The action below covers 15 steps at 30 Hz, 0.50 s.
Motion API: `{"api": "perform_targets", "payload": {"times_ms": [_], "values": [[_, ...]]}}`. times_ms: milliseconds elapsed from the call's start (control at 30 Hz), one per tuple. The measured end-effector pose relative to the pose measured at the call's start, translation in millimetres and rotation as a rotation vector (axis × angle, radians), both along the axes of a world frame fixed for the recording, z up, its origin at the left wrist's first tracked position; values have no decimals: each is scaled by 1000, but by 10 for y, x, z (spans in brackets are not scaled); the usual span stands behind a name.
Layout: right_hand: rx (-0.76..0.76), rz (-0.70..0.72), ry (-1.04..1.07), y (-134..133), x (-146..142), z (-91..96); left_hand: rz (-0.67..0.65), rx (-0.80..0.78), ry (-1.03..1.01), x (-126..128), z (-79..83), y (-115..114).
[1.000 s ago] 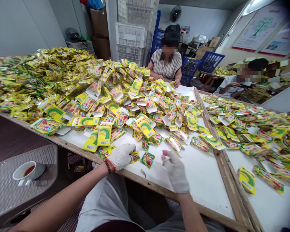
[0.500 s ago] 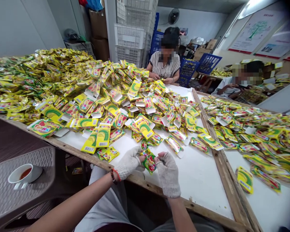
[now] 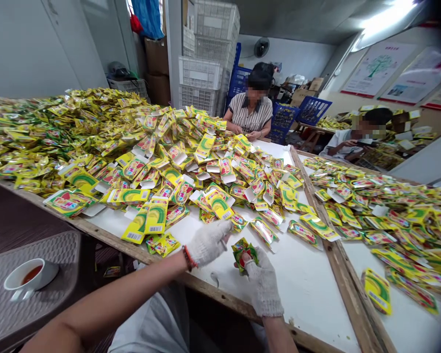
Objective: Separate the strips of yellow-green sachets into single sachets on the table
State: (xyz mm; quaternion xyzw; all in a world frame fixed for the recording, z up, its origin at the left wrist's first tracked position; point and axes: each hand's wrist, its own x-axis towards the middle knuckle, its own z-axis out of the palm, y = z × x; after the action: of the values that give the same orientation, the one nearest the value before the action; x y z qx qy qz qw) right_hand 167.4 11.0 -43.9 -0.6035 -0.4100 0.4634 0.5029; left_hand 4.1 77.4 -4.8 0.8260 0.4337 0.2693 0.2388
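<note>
My right hand (image 3: pixel 262 279), in a white knitted glove with bare fingertips, is closed on small green, yellow and red candy sachets (image 3: pixel 241 252) above the white tabletop. My left hand (image 3: pixel 211 241), gloved the same way, reaches over the front of the pile with thumb and fingers a little apart; nothing shows in it. Just beyond its fingers lies a yellow-green carton (image 3: pixel 219 204) with a barcode, and a sachet (image 3: pixel 238 221) is close to the fingertips. Two more sachets (image 3: pixel 163 244) lie left of my left wrist, near two yellow cartons (image 3: pixel 156 214).
A large heap of sachets (image 3: pixel 59 127) covers the table's left side. A wooden strip (image 3: pixel 338 260) divides the table; cartons (image 3: pixel 389 211) lie beyond it. A cup (image 3: pixel 31 275) stands on a stool (image 3: pixel 7 314) at left. Two people sit across, near stacked crates (image 3: pixel 200 73).
My left hand has let go of the sachets and moved up and right towards the pile. My right hand keeps them, now slightly lower and further right. The view has tilted up a little.
</note>
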Motion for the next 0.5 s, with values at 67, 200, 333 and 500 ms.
{"api": "perform_targets", "payload": {"times_ms": [67,200,333,500], "values": [[-44,-41,57,-5,42,-33,-16,233,274,-45,107,317],[-31,-49,52,-6,84,-87,-85,314,491,-115,292,781],[29,-39,252,6,56,-51,-112,96,2,-92,358,613],[47,75,554,-2,-51,38,-277,-490,-563,-48,138,-7]]}}
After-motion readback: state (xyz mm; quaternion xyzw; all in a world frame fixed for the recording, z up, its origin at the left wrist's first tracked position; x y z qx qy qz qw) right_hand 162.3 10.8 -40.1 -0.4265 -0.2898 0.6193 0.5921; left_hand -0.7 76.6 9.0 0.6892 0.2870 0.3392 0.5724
